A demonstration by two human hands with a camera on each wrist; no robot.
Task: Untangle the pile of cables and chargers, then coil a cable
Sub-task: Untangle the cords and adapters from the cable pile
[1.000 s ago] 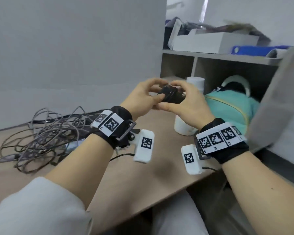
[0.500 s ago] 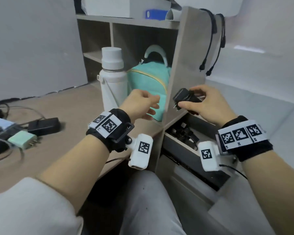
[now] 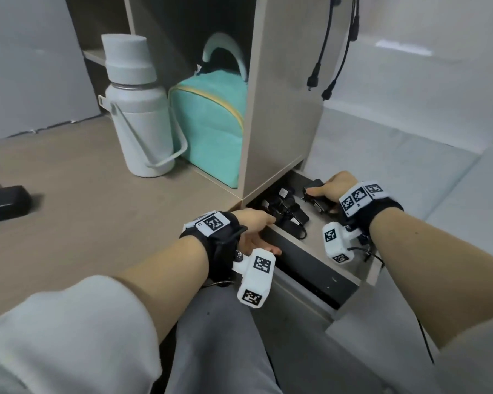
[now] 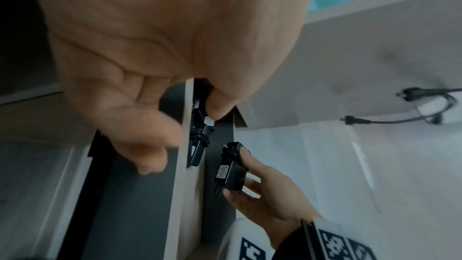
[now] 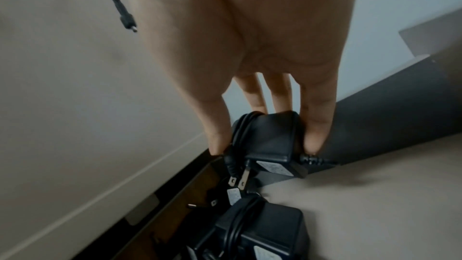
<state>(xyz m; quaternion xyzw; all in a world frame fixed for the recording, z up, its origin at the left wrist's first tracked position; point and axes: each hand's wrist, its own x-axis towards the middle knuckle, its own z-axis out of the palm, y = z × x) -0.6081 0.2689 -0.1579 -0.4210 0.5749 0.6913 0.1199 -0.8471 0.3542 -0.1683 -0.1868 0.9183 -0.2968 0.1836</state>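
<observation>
**Charger in drawer**

Your right hand (image 3: 335, 189) pinches a cord-wrapped charger (image 5: 270, 137) in the open drawer (image 3: 305, 263), near its far edge. Other chargers (image 3: 285, 211) crowd the left end. Left hand (image 3: 254, 223) straddles the front edge; grip unclear.

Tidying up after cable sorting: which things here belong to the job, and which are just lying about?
Job: black adapter, gripped by right hand; other adapters in drawer; left hand at drawer front.
Lying about: white bottle; teal bag; hanging cables.

Dim, soft light; wrist views perhaps motion-blurred, edges warped.
</observation>
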